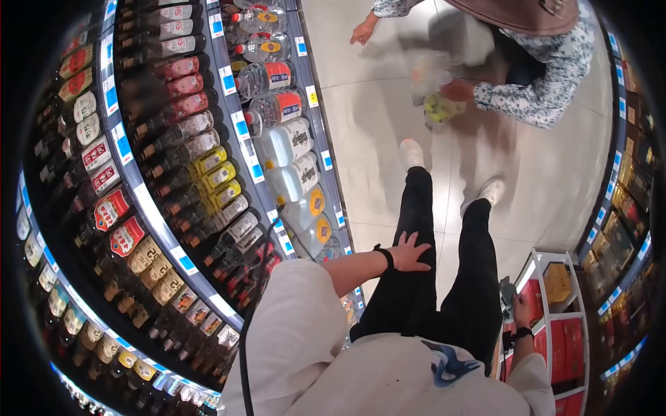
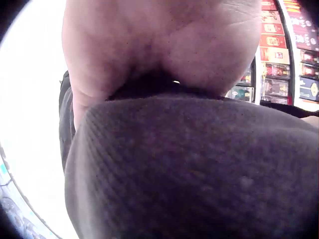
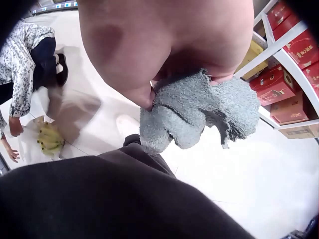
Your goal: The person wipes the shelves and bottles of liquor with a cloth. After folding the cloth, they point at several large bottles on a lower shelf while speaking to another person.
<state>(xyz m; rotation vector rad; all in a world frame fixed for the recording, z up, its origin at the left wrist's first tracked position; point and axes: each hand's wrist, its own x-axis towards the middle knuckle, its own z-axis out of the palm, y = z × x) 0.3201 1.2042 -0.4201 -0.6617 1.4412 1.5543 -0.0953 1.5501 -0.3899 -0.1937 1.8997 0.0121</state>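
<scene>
In the head view, the left hand [image 1: 411,254] rests with spread fingers on the black trousers [image 1: 399,291], on the thigh. The left wrist view shows the palm [image 2: 164,40] close up against dark cloth [image 2: 199,164]; its fingertips are out of sight there. At the lower right of the head view, the right hand [image 1: 522,312] holds a grey cloth [image 1: 508,295] beside the leg. The right wrist view shows the bunched grey cloth [image 3: 184,114] gripped by the right hand [image 3: 169,40], thumb and fingers pinching its upper part.
Shelves of bottles [image 1: 208,163] line the left side. Another person in a brown hat [image 1: 520,10] bends over in front, holding a clear bag with yellow-green fruit [image 1: 438,109]. A white rack [image 1: 548,315] with red boxes stands by the right hand; more shelves curve along the right.
</scene>
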